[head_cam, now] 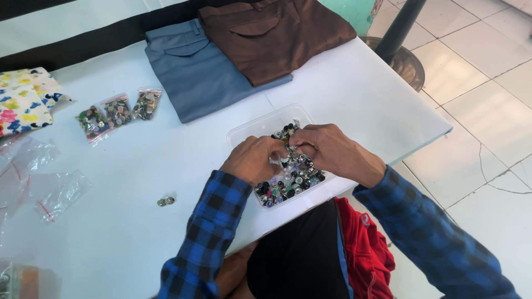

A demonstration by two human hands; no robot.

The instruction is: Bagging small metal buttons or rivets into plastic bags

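White table (138, 221), cracked tile floor (476, 166) — both hands (296, 155) pinch buttons (293, 177).

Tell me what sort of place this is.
Probably a tailoring or garment-finishing workspace. Both hands, left hand and right hand, sort through a clear tub of buttons; small bags of buttons and folded trousers lie on the white table.
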